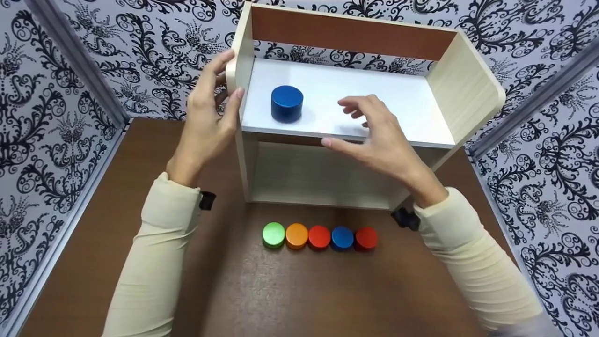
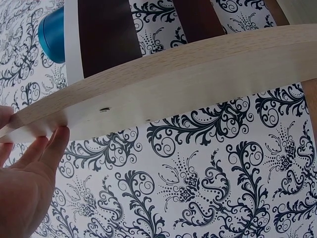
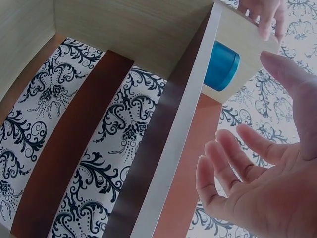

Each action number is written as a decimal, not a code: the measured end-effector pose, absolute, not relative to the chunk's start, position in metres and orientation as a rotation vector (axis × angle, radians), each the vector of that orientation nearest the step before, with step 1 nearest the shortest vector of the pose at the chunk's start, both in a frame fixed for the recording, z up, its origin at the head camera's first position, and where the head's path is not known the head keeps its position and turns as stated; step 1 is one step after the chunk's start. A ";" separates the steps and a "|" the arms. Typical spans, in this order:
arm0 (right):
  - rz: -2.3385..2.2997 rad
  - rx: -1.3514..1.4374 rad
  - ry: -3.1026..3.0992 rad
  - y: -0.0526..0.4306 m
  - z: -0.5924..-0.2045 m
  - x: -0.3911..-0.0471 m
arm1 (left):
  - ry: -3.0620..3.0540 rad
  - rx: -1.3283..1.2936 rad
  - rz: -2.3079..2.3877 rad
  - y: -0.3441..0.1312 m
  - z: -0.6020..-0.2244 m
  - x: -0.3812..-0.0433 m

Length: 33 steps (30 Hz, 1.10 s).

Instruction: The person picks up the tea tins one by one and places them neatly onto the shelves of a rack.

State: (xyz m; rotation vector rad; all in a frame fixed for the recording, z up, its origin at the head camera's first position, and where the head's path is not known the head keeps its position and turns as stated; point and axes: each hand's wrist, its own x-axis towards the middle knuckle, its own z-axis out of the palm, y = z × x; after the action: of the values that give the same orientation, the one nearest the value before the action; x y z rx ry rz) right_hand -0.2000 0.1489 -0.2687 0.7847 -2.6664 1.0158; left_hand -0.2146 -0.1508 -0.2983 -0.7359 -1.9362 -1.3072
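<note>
On the white upper board of a small wooden shelf point(image 1: 440, 98) stands a blue cylinder point(image 1: 287, 105), towards the left end. My left hand point(image 1: 210, 112) grips the edge of the shelf's left side panel, thumb on the near face and fingers behind; the left wrist view shows the fingertips point(image 2: 60, 136) against that panel. My right hand point(image 1: 374, 133) hovers over the front edge of the white board, to the right of the blue cylinder and apart from it. Its fingers are spread and loosely bent, with nothing between them, as the right wrist view also shows.
In front of the shelf, a row on the brown table point(image 1: 262, 290) holds a green cylinder point(image 1: 273, 235), an orange one point(image 1: 296, 235), a red one point(image 1: 319, 237), a blue one point(image 1: 342, 238) and another red one point(image 1: 365, 238). Patterned walls point(image 1: 56, 93) stand around the table.
</note>
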 end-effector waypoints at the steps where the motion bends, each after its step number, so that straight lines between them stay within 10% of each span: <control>1: 1.017 0.795 -2.654 0.152 -0.270 -0.198 | -1.937 -0.737 -1.306 -0.151 -0.298 -0.215; 33: 0.985 0.740 -2.567 0.223 -0.330 -0.140 | -1.936 -0.731 -1.314 -0.151 -0.299 -0.215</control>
State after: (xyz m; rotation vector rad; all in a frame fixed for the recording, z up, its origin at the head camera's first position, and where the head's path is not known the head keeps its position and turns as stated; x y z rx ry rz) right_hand -0.1395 0.2230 -0.3304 0.7399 -2.5668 0.9851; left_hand -0.2145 -0.1514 -0.2987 -0.7309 -1.9362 -1.3140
